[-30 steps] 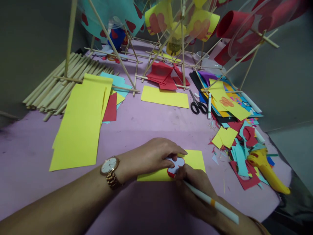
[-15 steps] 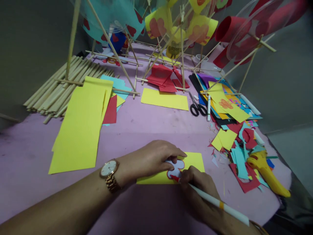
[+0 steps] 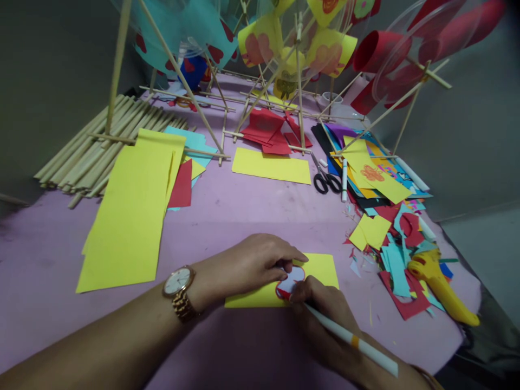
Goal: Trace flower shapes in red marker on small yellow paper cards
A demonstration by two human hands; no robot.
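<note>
A white felt-tip marker with an orange band is gripped in my right hand, slanting down to the left. Its tip is largely hidden by my fingers, beside a red patch on a pale, lobed shape with a red outline. That shape lies on a yellow paper rectangle; I cannot tell whether it is a separate piece. My left hand, with a watch on its wrist, rests on the paper. Its index finger is stretched out, and thumb and other fingers press at the shape's left side.
Yellow sheets and wooden sticks lie left. Black-handled scissors, paper scraps and a yellow glue gun are at right. Stick frames with hanging paper decorations stand behind red paper pieces.
My right hand and the marker have shifted slightly left along the shape's lower edge, where more red shows. My left hand stays on the paper. The whole view has shifted slightly.
</note>
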